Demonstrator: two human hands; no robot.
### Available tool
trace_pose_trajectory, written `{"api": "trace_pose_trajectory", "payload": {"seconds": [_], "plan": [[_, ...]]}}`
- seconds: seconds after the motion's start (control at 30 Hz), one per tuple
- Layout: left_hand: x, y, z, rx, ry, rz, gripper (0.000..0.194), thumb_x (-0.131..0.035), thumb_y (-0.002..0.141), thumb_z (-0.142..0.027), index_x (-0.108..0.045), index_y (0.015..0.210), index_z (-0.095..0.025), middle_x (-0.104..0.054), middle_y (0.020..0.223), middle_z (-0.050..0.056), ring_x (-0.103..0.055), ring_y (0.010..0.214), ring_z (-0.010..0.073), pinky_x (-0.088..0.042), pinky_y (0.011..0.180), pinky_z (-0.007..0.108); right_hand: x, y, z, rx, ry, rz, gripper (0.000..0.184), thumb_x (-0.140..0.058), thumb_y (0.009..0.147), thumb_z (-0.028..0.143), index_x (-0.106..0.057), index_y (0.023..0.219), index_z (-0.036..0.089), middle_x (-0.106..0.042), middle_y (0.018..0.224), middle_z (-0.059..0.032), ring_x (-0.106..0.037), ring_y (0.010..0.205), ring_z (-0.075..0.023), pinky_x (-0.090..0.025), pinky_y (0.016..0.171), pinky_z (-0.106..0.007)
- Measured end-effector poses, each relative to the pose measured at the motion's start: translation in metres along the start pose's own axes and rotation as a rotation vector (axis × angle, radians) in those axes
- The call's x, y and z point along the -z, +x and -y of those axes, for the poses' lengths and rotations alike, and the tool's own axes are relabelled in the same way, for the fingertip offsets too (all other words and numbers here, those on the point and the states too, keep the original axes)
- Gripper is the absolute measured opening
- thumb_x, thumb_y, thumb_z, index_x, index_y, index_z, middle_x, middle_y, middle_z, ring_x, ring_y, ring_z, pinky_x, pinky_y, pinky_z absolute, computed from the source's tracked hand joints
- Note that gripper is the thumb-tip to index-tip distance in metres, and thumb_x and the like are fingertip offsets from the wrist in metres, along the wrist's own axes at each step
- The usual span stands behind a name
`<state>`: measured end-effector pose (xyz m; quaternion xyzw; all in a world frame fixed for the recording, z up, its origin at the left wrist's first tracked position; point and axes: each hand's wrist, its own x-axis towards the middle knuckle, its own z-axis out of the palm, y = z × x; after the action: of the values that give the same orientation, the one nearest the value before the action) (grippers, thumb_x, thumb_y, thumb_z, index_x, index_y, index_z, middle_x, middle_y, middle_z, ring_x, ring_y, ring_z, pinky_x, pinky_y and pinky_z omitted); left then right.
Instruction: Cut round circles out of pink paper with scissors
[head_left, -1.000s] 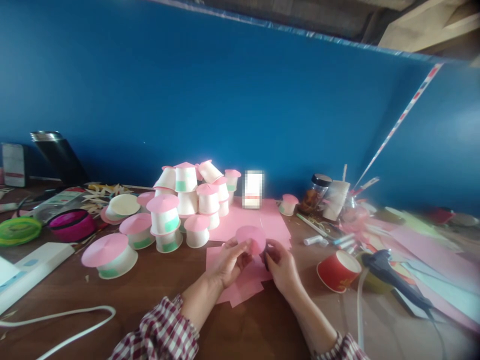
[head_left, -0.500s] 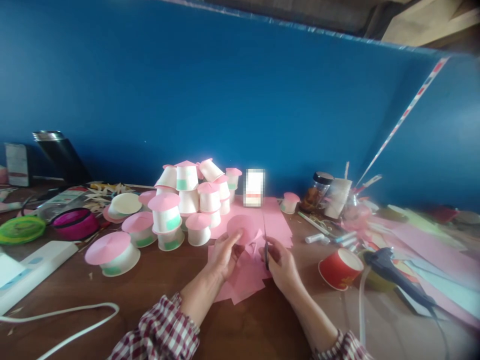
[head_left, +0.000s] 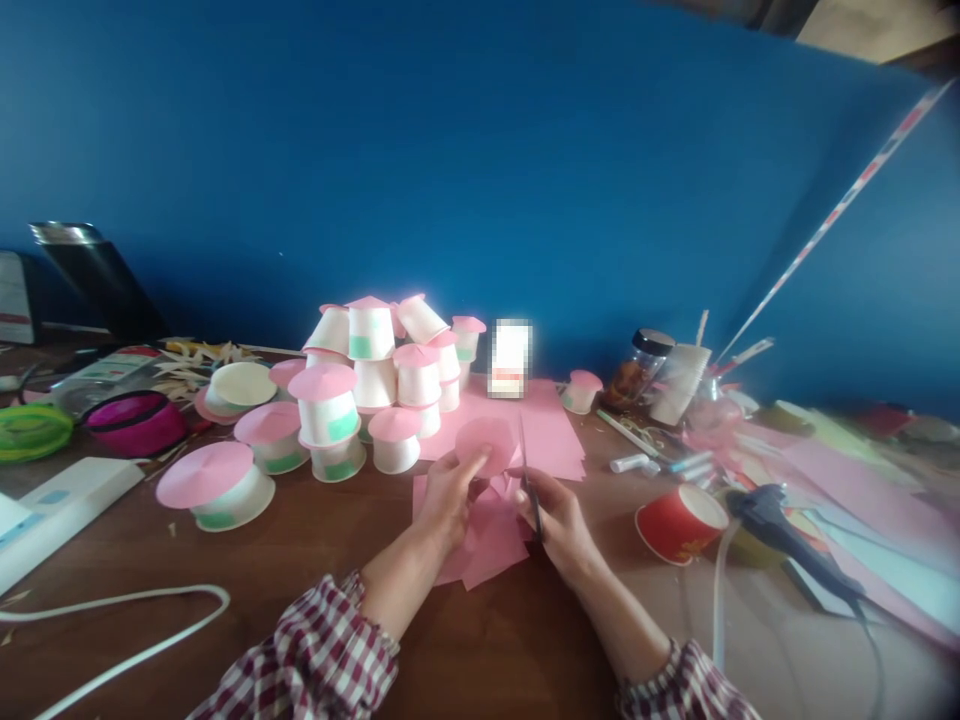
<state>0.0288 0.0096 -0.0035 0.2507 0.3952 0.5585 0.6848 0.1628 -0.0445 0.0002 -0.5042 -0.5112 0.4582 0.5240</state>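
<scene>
My left hand (head_left: 448, 497) pinches a round piece of pink paper (head_left: 487, 442) between thumb and fingers. Closed round the dark handles of a pair of scissors (head_left: 533, 500) is my right hand (head_left: 561, 522); the thin blades point away from me, just right of the round piece. Pink paper scraps (head_left: 487, 555) lie on the table under both hands. Beyond them rest larger pink sheets (head_left: 551, 425). To the left, white paper cups with pink cone tops (head_left: 324, 405) stand in a stacked cluster, some with green patches.
A red paper cup (head_left: 679, 525) and a glue gun (head_left: 795, 545) lie at the right, near a lidded jar (head_left: 641, 368) and coloured paper (head_left: 855, 490). Leftward are a white power strip (head_left: 71, 510), a white cable (head_left: 150, 650), a magenta case (head_left: 135, 422) and a black flask (head_left: 101, 280).
The view has tilted and shifted slightly, so the table sits higher in the picture. The round paper has turned a little, and the scissors' blades now stand to its right, apart from it.
</scene>
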Motion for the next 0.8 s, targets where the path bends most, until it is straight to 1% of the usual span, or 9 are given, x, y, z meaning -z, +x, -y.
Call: {"api": "trace_pose_trajectory", "payload": {"seconds": [0.17, 0.3, 0.5, 0.67, 0.8], "plan": [[0.0005, -0.0022, -0.0008, -0.017, 0.060, 0.040, 0.029, -0.077, 0.059, -0.035, -0.068, 0.078, -0.015, -0.067, 0.079, 0.005, -0.060, 0.068, 0.0142, -0.045, 0.059, 0.023, 0.0025, -0.0004, -0.0036, -0.042, 0.027, 0.044, 0.048, -0.070, 0.071, 0.044, -0.064, 0.107, 0.013, -0.051, 0.064, 0.0015, -0.044, 0.053, -0.0101, -0.039, 0.048, -0.022], [0.0001, -0.0041, -0.0023, -0.039, 0.110, 0.078, 0.034, -0.075, 0.061, -0.039, -0.068, 0.081, -0.013, -0.067, 0.081, 0.009, -0.061, 0.069, 0.0163, -0.046, 0.061, 0.025, 0.0036, -0.0009, -0.0055, -0.070, 0.042, 0.053, 0.051, -0.071, 0.069, 0.046, -0.064, 0.108, 0.014, -0.051, 0.064, 0.0017, -0.043, 0.051, -0.0098, -0.040, 0.047, -0.023], [0.0003, -0.0051, -0.0023, -0.058, 0.109, 0.089, 0.029, -0.075, 0.062, -0.038, -0.068, 0.075, -0.014, -0.068, 0.074, 0.008, -0.062, 0.065, 0.0172, -0.047, 0.059, 0.025, 0.0032, -0.0016, -0.0039, -0.084, 0.066, 0.047, 0.052, -0.073, 0.067, 0.048, -0.065, 0.105, 0.014, -0.051, 0.066, 0.0009, -0.045, 0.053, -0.0105, -0.041, 0.048, -0.023], [-0.0010, -0.0067, -0.0035, -0.043, 0.111, 0.108, 0.031, -0.074, 0.063, -0.037, -0.068, 0.081, -0.013, -0.069, 0.079, 0.011, -0.064, 0.067, 0.0191, -0.048, 0.060, 0.026, 0.0029, -0.0011, -0.0050, -0.080, 0.069, 0.032, 0.053, -0.072, 0.066, 0.051, -0.065, 0.104, 0.013, -0.053, 0.066, 0.0002, -0.046, 0.052, -0.0106, -0.042, 0.048, -0.023], [-0.0011, -0.0069, -0.0040, -0.036, 0.120, 0.110, 0.032, -0.075, 0.063, -0.037, -0.068, 0.082, -0.012, -0.068, 0.071, 0.009, -0.064, 0.064, 0.0198, -0.048, 0.059, 0.027, 0.0029, -0.0016, -0.0043, -0.089, 0.049, 0.030, 0.053, -0.072, 0.066, 0.051, -0.066, 0.104, 0.014, -0.055, 0.068, -0.0011, -0.048, 0.055, -0.0118, -0.045, 0.049, -0.024]]}}
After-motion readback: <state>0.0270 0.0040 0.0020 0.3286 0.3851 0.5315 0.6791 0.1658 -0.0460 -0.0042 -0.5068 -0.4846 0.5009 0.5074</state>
